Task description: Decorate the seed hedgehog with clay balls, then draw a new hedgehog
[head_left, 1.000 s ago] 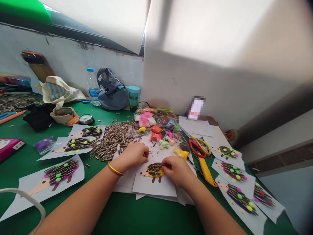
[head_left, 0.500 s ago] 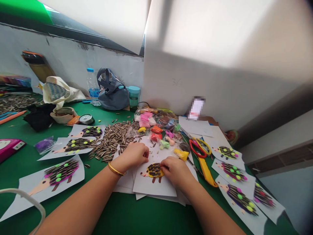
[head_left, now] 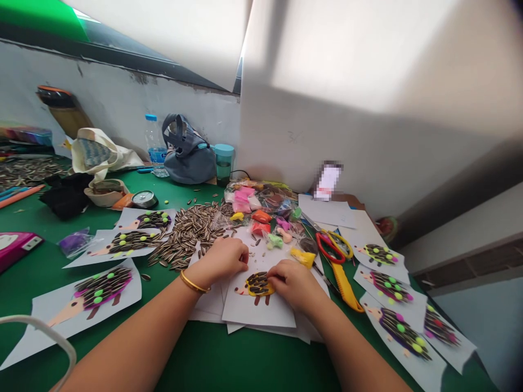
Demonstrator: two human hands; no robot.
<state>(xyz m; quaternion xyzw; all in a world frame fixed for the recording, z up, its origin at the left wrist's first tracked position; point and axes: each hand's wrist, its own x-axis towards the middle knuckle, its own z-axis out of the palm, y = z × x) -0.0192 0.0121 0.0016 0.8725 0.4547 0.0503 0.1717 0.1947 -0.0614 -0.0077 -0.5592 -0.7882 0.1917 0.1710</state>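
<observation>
One bunched right hand point(head_left: 296, 284) is touching the hedgehog point(head_left: 254, 287) at its left, where sideways pressing could be loosening seeds point(head_left: 257, 280), while the left hand point(head_left: 226, 258) is resting curled nearby, both grips too hidden to tell.

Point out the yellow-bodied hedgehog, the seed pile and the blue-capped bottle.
Yellow-bodied hedgehog point(head_left: 257, 283), head view: on its seed-covered body.
Seed pile point(head_left: 191, 228), head view: around its middle.
Blue-capped bottle point(head_left: 156, 155), head view: on its blue label.
</observation>
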